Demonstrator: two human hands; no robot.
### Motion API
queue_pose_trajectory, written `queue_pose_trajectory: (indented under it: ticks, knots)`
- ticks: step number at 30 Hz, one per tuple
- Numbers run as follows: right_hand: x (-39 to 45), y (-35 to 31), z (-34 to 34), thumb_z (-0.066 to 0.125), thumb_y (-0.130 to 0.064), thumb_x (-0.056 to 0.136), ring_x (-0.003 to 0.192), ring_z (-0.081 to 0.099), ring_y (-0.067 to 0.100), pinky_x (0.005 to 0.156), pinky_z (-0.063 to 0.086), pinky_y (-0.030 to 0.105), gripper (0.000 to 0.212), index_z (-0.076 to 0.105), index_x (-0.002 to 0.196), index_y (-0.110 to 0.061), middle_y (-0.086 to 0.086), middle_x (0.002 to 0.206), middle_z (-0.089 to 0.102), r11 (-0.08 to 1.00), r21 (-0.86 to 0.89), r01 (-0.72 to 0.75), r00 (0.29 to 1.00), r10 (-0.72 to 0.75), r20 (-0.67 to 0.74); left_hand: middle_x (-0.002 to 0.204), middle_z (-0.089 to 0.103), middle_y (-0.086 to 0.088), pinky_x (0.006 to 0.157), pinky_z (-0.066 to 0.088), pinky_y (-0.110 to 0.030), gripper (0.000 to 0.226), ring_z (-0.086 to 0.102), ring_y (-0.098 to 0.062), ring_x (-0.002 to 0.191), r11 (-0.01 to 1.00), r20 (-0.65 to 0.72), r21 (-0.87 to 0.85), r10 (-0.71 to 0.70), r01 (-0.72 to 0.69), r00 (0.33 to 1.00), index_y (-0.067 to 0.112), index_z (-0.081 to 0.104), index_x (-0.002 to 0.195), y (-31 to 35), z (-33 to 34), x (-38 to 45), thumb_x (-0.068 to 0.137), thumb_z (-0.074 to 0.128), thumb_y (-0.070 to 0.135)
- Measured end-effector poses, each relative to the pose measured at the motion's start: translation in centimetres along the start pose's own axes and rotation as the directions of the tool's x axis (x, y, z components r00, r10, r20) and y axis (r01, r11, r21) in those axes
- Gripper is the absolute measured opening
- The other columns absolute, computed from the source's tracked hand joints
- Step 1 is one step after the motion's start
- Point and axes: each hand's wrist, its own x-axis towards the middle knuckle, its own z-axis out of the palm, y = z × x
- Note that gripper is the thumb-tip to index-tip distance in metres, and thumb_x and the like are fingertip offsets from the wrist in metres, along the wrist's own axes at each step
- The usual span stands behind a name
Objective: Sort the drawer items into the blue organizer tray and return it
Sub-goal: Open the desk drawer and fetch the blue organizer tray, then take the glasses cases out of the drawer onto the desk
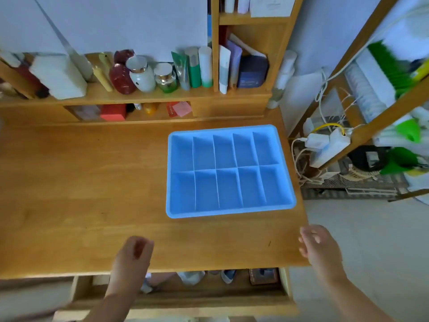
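Our blue organizer tray (173, 175) sits empty on the bench (81, 182); left hand (133, 254) loosely curled, right hand (318, 247) relaxed, both grips empty. Next, we reach into the open drawer (162, 296).

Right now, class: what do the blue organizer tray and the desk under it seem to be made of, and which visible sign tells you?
Blue organizer tray: probably moulded plastic, matte; uniform colour, rounded rim, thin dividers.
Desk: looks like wood with a smooth, slightly glossy finish; grain streaks show, though it could be veneer.

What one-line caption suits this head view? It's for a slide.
Empty blue organizer tray on the desk, both hands above the open drawer.
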Motion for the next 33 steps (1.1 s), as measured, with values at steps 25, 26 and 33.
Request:
queue_pose_trajectory:
  ticks: [25, 26, 33]
  knots:
    - [-4.3, 7.9, 2.1, 0.057, -0.025, 0.093, 0.078, 0.064, 0.013, 0.064, 0.048, 0.021, 0.042, 0.046, 0.132, -0.014, 0.003, 0.094, 0.067, 0.828, -0.56, -0.017, 0.955, 0.179, 0.235, 0.071, 0.063, 0.009, 0.054, 0.039, -0.025, 0.015, 0.059, -0.015, 0.065, 0.875, 0.132, 0.483, -0.122, 0.043, 0.984, 0.027, 0.056, 0.074, -11.8, 1.7, -4.2, 0.084, 0.062, 0.036]
    - [-3.7, 8.1, 1.6, 0.056, -0.027, 0.093, 0.075, 0.059, 0.007, 0.06, 0.041, 0.016, 0.032, 0.051, 0.123, -0.02, -0.005, 0.093, 0.065, 0.725, -0.659, 0.2, 0.958, -0.003, 0.288, 0.076, 0.059, 0.013, 0.056, 0.041, -0.026, 0.016, 0.059, -0.014, 0.07, 0.823, 0.113, 0.554, 0.073, -0.124, 0.991, 0.03, 0.055, 0.075, -11.4, 2.1, -4.5, 0.078, 0.07, 0.036]
    - [1.9, 10.2, 1.2, 0.046, -0.04, 0.089, 0.121, 0.046, 0.011, 0.095, 0.039, 0.024, 0.044, 0.043, 0.132, -0.03, -0.014, 0.132, 0.046, 0.168, -0.318, 0.933, 0.339, -0.118, 0.933, 0.129, 0.053, 0.007, 0.118, 0.016, -0.039, 0.055, 0.043, -0.018, 0.129, 0.392, 0.456, 0.782, 0.171, -0.485, 0.873, 0.026, 0.048, 0.13, -7.6, 9.5, -5.9, 0.082, 0.059, 0.051]
